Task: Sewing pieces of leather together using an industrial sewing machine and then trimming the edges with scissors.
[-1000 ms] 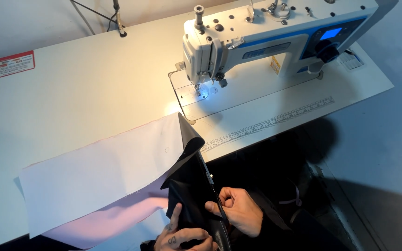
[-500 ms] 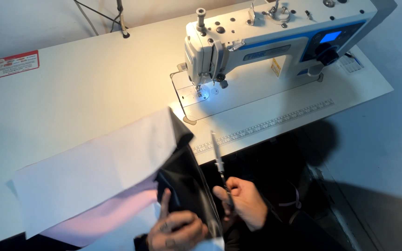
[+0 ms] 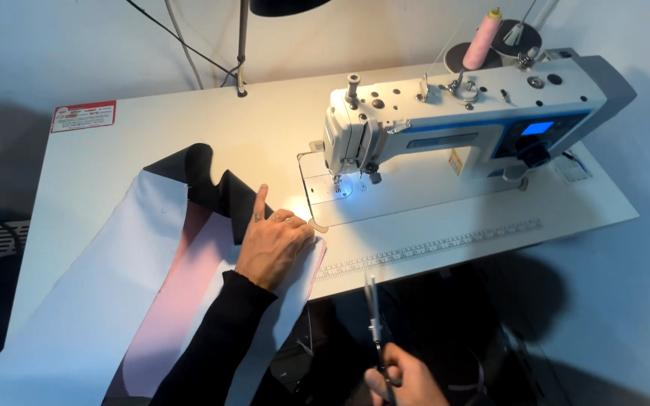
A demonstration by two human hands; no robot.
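One white industrial sewing machine with blue trim [image 3: 460, 120] stands on the far right part of the one white bench [image 3: 152, 128]. One pink cone of thread [image 3: 483, 39] sits on top of the machine, at its far side. One lit blue screen [image 3: 537, 128] shows on the machine's front. One red and white label [image 3: 83, 116] is stuck at the far left of the bench, and one printed ruler strip [image 3: 430, 248] runs along its near edge. Three layers of cloth show at the left: one white piece [image 3: 84, 301], one pale pink piece [image 3: 182, 286] and one black piece [image 3: 205, 184]. Two hands are in view: the left hand [image 3: 274, 244] and the right hand [image 3: 404, 380]. One pair of metal scissors [image 3: 374, 323] is in view at the near edge.
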